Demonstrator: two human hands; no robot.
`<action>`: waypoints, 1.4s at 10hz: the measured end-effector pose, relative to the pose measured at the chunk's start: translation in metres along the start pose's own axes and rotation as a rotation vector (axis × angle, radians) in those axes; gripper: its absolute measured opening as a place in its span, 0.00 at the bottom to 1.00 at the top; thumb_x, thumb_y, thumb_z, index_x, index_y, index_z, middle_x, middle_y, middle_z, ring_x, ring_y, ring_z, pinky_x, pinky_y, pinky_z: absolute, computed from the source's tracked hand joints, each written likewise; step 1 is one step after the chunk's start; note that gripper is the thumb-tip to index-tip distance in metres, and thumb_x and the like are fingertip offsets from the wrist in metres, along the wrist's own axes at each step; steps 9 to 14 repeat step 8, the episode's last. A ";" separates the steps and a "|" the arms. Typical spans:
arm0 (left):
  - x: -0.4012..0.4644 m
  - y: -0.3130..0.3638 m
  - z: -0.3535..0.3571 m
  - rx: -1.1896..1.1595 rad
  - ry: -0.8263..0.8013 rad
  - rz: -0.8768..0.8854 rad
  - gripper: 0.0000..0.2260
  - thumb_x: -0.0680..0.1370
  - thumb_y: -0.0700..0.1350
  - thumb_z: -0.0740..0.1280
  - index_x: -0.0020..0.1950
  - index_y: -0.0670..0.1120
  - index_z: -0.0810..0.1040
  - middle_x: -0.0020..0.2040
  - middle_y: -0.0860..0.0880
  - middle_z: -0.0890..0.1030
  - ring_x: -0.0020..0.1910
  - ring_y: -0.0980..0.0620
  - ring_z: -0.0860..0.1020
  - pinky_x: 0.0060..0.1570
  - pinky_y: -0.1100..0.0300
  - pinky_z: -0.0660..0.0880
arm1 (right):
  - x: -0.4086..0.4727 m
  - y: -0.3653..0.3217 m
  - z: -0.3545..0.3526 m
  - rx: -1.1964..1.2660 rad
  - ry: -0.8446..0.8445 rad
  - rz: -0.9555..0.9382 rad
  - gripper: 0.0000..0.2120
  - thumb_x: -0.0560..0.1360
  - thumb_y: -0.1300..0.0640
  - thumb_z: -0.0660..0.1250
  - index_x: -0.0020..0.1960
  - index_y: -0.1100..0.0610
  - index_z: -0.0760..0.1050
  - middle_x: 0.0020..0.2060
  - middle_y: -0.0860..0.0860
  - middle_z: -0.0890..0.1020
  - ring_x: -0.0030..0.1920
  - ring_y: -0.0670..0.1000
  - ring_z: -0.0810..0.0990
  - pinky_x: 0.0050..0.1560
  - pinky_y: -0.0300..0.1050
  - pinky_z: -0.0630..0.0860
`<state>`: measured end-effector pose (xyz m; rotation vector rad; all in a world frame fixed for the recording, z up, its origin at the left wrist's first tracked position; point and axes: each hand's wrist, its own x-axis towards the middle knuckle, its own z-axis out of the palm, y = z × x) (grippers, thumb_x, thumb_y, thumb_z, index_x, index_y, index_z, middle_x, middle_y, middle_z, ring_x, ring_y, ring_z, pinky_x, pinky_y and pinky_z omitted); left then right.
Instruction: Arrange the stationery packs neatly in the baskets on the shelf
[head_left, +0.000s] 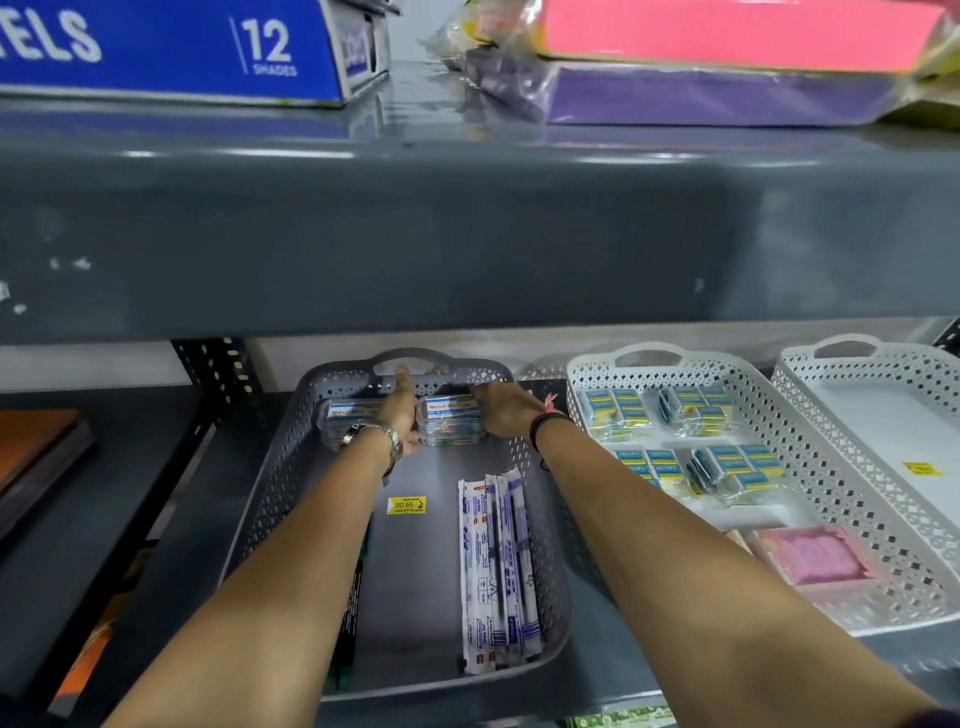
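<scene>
A clear plastic box with a blue-and-white label (450, 423) sits at the far end of the grey perforated basket (280, 467), pressed between both hands. The left hand (400, 410) flattens against its left side, thumb raised; the right hand (501, 413) cups its right side. A second clear labelled box (340, 418) lies just left, partly hidden by the left wrist. White pen packs (496, 566) lie nearer. The neighbouring white perforated basket (841, 499) holds blue-and-yellow packets (618, 413).
</scene>
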<state>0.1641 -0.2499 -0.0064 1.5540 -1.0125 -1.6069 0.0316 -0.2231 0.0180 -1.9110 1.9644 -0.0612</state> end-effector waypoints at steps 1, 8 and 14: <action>-0.005 0.002 -0.001 -0.014 -0.001 -0.006 0.32 0.74 0.68 0.39 0.30 0.45 0.66 0.28 0.48 0.70 0.25 0.52 0.67 0.26 0.63 0.62 | 0.000 0.000 -0.001 0.021 -0.004 0.010 0.20 0.78 0.66 0.57 0.70 0.66 0.65 0.69 0.63 0.70 0.69 0.61 0.68 0.70 0.54 0.64; -0.045 0.016 -0.010 1.091 0.352 0.684 0.17 0.80 0.48 0.54 0.60 0.37 0.72 0.56 0.35 0.78 0.53 0.38 0.77 0.43 0.54 0.72 | -0.021 -0.001 -0.009 -0.152 0.207 -0.077 0.15 0.77 0.64 0.58 0.63 0.63 0.72 0.62 0.61 0.78 0.63 0.60 0.75 0.71 0.55 0.67; -0.045 0.016 -0.010 1.091 0.352 0.684 0.17 0.80 0.48 0.54 0.60 0.37 0.72 0.56 0.35 0.78 0.53 0.38 0.77 0.43 0.54 0.72 | -0.021 -0.001 -0.009 -0.152 0.207 -0.077 0.15 0.77 0.64 0.58 0.63 0.63 0.72 0.62 0.61 0.78 0.63 0.60 0.75 0.71 0.55 0.67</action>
